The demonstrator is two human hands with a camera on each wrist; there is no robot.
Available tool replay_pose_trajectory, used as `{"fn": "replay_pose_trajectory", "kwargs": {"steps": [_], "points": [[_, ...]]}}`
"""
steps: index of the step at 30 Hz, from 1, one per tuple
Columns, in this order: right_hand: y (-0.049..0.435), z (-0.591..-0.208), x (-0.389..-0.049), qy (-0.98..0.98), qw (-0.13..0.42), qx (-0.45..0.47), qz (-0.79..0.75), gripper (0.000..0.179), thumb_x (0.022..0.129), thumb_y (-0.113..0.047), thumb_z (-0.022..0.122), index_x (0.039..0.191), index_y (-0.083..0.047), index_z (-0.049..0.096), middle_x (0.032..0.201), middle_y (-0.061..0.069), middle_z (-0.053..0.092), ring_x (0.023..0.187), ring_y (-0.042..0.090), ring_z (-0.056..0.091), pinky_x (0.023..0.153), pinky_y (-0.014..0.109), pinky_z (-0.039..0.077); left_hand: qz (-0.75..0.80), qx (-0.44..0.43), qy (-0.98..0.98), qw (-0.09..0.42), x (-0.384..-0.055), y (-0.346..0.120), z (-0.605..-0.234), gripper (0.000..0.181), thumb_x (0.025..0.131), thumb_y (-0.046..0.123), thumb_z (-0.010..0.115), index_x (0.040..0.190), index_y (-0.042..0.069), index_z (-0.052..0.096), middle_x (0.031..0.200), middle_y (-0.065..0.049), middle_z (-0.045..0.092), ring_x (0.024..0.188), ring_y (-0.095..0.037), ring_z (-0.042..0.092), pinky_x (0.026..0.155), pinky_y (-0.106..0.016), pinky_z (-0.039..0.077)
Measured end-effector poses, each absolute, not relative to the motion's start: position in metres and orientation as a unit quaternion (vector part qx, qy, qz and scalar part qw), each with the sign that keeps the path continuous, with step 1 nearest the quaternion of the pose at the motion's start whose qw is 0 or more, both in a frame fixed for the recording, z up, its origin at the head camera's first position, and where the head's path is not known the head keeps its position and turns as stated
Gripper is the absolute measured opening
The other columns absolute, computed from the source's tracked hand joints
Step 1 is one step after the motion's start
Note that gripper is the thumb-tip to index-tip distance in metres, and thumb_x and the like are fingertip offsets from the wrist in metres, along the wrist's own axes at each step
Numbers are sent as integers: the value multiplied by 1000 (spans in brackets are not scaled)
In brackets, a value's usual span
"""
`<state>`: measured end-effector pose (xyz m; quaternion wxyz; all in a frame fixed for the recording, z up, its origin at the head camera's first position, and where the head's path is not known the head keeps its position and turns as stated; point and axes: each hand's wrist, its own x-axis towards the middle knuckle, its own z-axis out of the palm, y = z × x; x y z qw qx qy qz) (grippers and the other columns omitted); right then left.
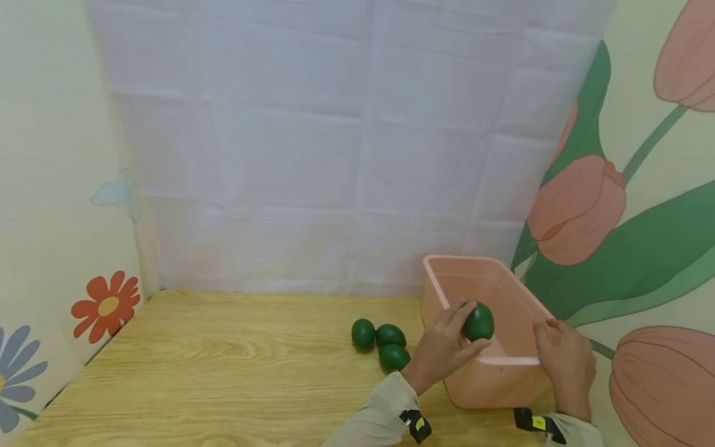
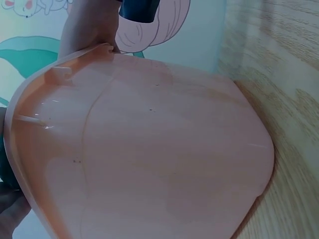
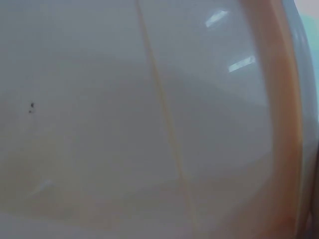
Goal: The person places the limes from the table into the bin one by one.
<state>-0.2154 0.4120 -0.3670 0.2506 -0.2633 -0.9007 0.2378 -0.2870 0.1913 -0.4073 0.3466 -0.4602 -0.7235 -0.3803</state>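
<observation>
In the head view my left hand (image 1: 444,347) pinches a dark green, egg-shaped fruit (image 1: 479,321) between thumb and fingers. The fruit is over the near left part of an open pink plastic bin (image 1: 499,382). My right hand (image 1: 568,360) grips the bin's rim at its near right corner, fingers curled over the edge. In the left wrist view the bin's outer wall (image 2: 169,134) fills most of the frame, with the right hand (image 2: 89,27) at its rim. Only the bin's wall and rim (image 3: 284,119) show closely in the right wrist view.
Several more dark green fruits (image 1: 393,336) lie together on the wooden table (image 1: 223,372), left of the bin. Behind the table hangs a creased white cloth (image 1: 290,155). A wall with painted tulips (image 1: 578,208) stands close along the bin's right side.
</observation>
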Motion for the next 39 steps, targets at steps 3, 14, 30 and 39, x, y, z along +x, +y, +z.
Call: {"fn": "replay_pose_trajectory", "kwargs": {"steps": [3,14,30,39], "points": [[412,-367,-216,-900,249,-266,237,62,101,-47,43,134,4,56,135,35,51,115,56,50,88,67,42,-387,-462,-723,337,-289,193,-407,65,92,38,73,143,6,48,138,-17,54,95,-13,62,79,-10,49],[411,-368,-216,-899,251,-262,244,60,101,-46,44,132,2,58,134,35,52,112,56,52,86,66,43,-365,-460,-735,338,-291,195,-406,58,94,40,70,139,7,53,122,-5,65,83,-2,58,91,-19,49],[412,-367,-215,-899,258,-262,239,57,100,-45,45,130,2,59,132,35,53,110,57,53,83,66,45,-358,-463,-718,377,-291,186,-415,52,91,41,72,130,9,61,129,-5,65,119,-17,61,103,-29,45],[413,-368,-216,-898,259,-259,244,56,100,-44,44,130,1,60,133,35,53,111,57,52,84,66,44,-363,-474,-707,378,-294,180,-419,54,93,40,71,136,11,56,133,-3,62,123,-15,58,107,-27,42]]}}
